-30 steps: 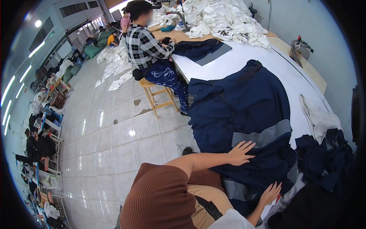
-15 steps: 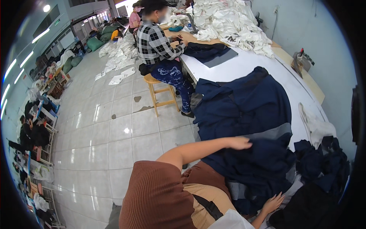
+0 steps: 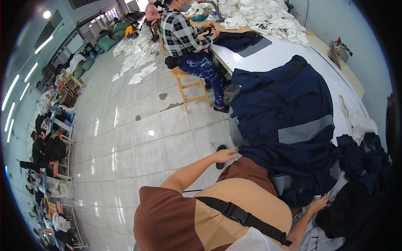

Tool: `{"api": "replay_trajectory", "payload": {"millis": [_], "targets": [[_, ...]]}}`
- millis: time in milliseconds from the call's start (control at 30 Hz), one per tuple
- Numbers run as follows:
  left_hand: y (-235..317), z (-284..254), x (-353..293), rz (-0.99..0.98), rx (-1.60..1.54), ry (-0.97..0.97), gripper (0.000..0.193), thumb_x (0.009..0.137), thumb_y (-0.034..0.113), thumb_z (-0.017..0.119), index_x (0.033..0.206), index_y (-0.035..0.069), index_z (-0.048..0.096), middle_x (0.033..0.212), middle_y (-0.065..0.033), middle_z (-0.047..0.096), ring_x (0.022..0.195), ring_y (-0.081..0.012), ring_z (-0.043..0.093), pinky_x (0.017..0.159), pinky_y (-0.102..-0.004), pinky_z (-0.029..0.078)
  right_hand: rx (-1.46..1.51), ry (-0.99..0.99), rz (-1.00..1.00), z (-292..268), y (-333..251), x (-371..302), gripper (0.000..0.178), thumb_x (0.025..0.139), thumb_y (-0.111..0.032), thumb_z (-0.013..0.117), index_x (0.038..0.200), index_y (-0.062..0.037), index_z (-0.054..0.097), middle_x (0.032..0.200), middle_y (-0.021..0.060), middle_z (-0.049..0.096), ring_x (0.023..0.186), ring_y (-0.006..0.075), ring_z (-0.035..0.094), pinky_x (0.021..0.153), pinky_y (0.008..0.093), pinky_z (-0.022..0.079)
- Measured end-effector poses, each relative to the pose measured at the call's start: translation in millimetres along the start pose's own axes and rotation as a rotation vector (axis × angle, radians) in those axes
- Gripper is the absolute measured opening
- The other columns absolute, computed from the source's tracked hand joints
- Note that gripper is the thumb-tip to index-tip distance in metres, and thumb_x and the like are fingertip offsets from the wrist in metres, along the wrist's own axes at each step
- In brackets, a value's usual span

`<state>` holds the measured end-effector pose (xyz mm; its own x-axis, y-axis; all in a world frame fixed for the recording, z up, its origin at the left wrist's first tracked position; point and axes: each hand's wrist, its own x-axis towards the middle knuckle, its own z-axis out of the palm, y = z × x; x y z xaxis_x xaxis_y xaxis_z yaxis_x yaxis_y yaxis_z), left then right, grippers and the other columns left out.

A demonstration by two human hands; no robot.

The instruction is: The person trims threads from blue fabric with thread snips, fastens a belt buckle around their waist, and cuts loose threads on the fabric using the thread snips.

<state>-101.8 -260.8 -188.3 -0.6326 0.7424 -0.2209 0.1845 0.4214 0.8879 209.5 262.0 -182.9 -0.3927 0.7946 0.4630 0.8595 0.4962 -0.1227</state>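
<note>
A large navy garment [image 3: 284, 94] with a grey band [image 3: 305, 129] lies spread over the white table, its near part gathered in dark folds toward my lap. My left hand [image 3: 226, 156] is closed at the garment's near left edge, fingertips pinching the cloth beside a small pale bit. At the near right, my right hand [image 3: 317, 204] pinches the edge of the same garment, near a small white spot. The cloth hangs between the two hands, over my brown-clad leg [image 3: 251, 173].
Dark garments [image 3: 362, 159] and black cloth [image 3: 351, 213] lie piled at the right. White cloth [image 3: 356, 119] rests beyond. A co-worker in a checked shirt [image 3: 178, 35] sits on a wooden stool [image 3: 182, 75] at the far left of the table. White garments [image 3: 268, 16] heap up behind.
My left hand has moved left and down from above the folds to the garment's left edge. My right hand now pinches its right edge. More of the grey band shows.
</note>
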Motion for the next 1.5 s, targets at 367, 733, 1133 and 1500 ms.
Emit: {"api": "replay_trajectory", "payload": {"millis": [367, 733, 1133, 1500], "targets": [[-194, 30, -181, -0.643, 0.418, -0.385, 0.048, 0.087, 0.044, 0.043, 0.11, 0.006, 0.06, 0.117, -0.0182, 0.057, 0.113, -0.0333, 0.05, 0.096, -0.0395, 0.038, -0.16, -0.038, 0.001, -2, -2, 0, 0.033, 0.09, -0.025, 0.044, 0.119, -0.0127, 0.055, 0.116, 0.0101, 0.054, 0.101, 0.0325, 0.052, 0.084, 0.0436, 0.042], [-104, 22, -74, -0.386, 0.371, -0.154, 0.041, 0.086, 0.04, 0.047, 0.108, 0.007, 0.059, 0.111, -0.0182, 0.059, 0.105, -0.0354, 0.054, 0.089, -0.0416, 0.042, -0.062, 0.013, 0.0, -3, 5, 3, 0.029, 0.088, -0.026, 0.047, 0.112, -0.0128, 0.058, 0.11, 0.0115, 0.056, 0.099, 0.0334, 0.053, 0.085, 0.0432, 0.041], [184, -14, 97, 0.324, 0.699, -0.37, 0.037, 0.09, 0.041, 0.047, 0.1, 0.009, 0.062, 0.09, -0.0112, 0.065, 0.086, -0.0269, 0.062, 0.074, -0.0368, 0.048, 0.208, 0.107, -0.039, -4, 6, -3, 0.023, 0.086, -0.02, 0.056, 0.102, -0.0032, 0.06, 0.101, 0.0142, 0.061, 0.094, 0.0323, 0.055, 0.083, 0.0388, 0.042], [340, -73, -90, 1.3, -0.031, -1.078, 0.075, 0.08, 0.056, 0.057, 0.124, -0.003, 0.047, 0.126, -0.0194, 0.049, 0.119, -0.0365, 0.043, 0.096, -0.0495, 0.034, 0.3, 0.103, 0.006, 1, 18, -5, 0.028, 0.085, -0.018, 0.056, 0.108, -0.0033, 0.056, 0.102, 0.0184, 0.06, 0.093, 0.0349, 0.056, 0.081, 0.0404, 0.043]]}}
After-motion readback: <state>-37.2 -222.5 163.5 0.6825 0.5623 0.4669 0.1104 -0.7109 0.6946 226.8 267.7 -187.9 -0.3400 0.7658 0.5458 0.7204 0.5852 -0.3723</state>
